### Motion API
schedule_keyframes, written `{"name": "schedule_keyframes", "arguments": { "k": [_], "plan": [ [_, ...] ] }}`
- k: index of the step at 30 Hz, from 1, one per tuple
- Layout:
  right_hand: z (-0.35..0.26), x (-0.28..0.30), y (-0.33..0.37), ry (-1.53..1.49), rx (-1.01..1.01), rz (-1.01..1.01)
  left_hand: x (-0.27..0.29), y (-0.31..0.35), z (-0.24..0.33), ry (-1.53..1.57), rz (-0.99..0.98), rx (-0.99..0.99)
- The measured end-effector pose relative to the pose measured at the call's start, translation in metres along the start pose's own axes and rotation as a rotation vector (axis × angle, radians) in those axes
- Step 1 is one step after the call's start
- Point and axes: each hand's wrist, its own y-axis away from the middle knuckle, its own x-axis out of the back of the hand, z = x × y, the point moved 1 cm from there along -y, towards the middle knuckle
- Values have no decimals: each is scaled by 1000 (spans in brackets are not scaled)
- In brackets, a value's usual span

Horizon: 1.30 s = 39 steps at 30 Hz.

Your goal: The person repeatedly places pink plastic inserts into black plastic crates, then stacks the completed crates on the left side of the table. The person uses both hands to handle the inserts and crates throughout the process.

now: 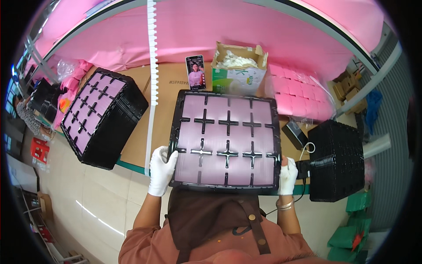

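In front of me is a black plastic tray [227, 154] divided by raised black crosses, with pale pink-lilac pieces [215, 169] filling its compartments. My left hand [163, 166], in a white glove, is closed round the tray's left edge near its front corner. My right hand [287, 175], in a white glove with bare fingertips showing, grips the right edge opposite. Both hands have part of their fingers hidden by the tray. The tray's front edge is close to my brown apron [213, 215].
A stack of filled black trays [118, 123] stands at left, another black tray stack [336, 160] at right. Behind are a propped phone [196, 72], a carton with white scraps [237, 75] and pink padded sheets [301, 92]. A white notched strip [153, 88] crosses the cardboard-covered table [134, 141].
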Motion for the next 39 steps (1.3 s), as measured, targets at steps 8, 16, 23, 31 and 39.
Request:
{"name": "schedule_keyframes", "arguments": {
  "k": [8, 16, 23, 31, 39],
  "plan": [
    [-95, 2, 11, -524, 121, -120, 98, 32, 32, 578, 147, -132],
    [-93, -24, 0, -319, 9, -302, 275, -57, 6, 406, 608, -219],
    [-79, -39, 9, -153, 140, -515, 359, -122, -86, 232, 567, 154],
    [-76, -51, 4, -119, 107, -602, 345, -133, -113, -93, 816, 73],
    [-82, -64, 8, -67, 161, -634, 328, -118, -98, -244, 833, 93]
  ]
}}
